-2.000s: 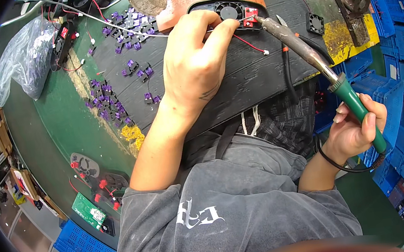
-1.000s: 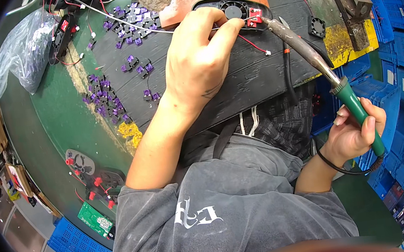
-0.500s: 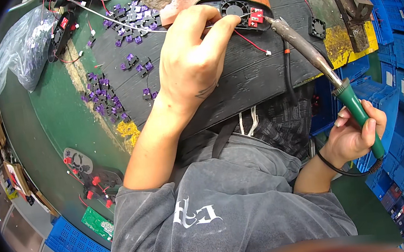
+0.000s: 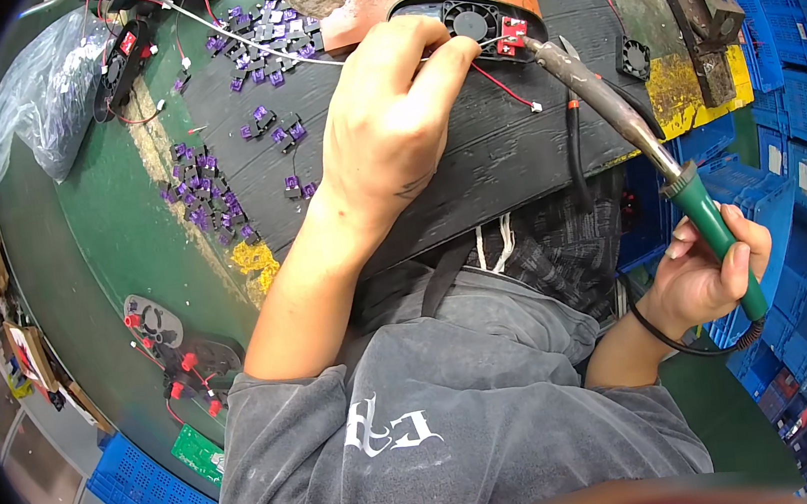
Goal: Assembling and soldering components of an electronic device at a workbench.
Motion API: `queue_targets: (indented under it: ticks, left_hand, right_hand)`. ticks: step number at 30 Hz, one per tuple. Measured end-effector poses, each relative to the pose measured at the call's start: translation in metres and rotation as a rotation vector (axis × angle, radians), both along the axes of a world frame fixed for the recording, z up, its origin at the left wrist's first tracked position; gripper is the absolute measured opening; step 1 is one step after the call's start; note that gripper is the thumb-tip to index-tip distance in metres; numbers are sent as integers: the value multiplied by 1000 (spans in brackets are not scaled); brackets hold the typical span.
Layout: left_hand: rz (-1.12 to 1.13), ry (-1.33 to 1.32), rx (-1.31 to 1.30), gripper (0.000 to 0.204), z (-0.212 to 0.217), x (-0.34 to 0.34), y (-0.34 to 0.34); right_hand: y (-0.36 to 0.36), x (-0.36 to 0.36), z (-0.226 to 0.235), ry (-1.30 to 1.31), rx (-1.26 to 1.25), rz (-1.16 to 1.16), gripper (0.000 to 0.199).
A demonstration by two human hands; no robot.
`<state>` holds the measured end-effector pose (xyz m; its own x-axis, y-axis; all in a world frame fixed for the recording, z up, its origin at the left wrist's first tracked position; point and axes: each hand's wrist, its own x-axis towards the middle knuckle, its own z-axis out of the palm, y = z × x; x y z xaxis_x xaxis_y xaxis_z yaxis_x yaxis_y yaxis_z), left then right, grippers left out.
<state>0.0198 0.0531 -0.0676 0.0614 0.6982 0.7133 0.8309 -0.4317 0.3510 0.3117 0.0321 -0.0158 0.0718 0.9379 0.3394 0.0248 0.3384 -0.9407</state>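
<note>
Grey wire (image 4: 320,61) pinched between thumb and forefinger of left hand (image 4: 387,133), its passage there masked, soldering iron (image 4: 607,106) gripped by its green handle (image 4: 706,215) in right hand (image 4: 704,280), tip held at red board (image 4: 512,35) beside black fan (image 4: 471,25), contact not resolved, fan's lower edge partly covered

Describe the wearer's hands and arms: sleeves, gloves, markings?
Left hand and right hand are ungloved. Forearms are bare below short, faded grey sleeves. Thin dark line marking near the left wrist.
</note>
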Motion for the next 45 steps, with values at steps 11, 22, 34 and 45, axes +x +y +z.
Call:
queue_targets:
  ticks: [11,22,34,45]
  left_hand:
    - [-1,-3,4,20,0,-1,0]
    - [-7,-30,-58,23,3,3,-3]
    - [-19,-35,-62,23,1,4,-2]
    - [-3,-26,-51,22,1,4,-2]
  right_hand:
    - [-1,-6,-4,-17,-8,-55,37]
    - [1,-11,-2,28,16,-66,37]
    - [2,-6,-2,19,-12,-71,38]
    - [3,-8,-2,34,1,-129,39]
